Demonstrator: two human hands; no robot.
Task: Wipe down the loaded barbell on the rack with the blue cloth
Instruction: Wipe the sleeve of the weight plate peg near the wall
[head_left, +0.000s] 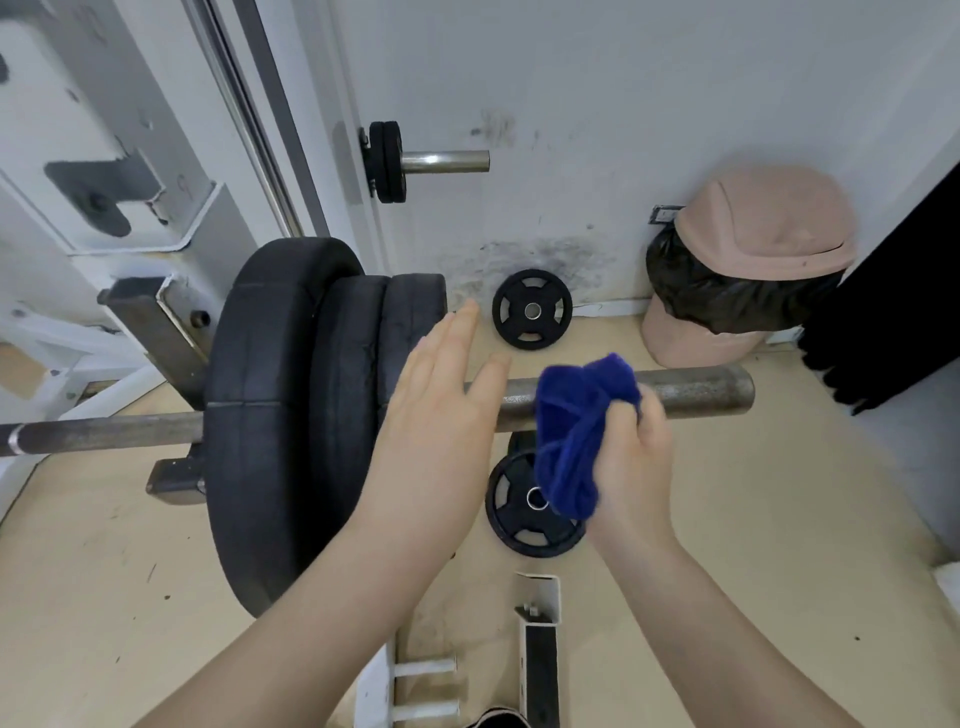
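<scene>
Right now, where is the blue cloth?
In the head view, the cloth is right of centre, bunched in the right hand against the bare bar, right of the plates.

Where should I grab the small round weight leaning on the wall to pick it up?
Probably by one of the slots cut through the small weight, best the upper one, reaching down from above. It stands on edge against the wall, so its back is blocked and the rim is smooth, but fingers can hook through a slot like a handle.
</scene>
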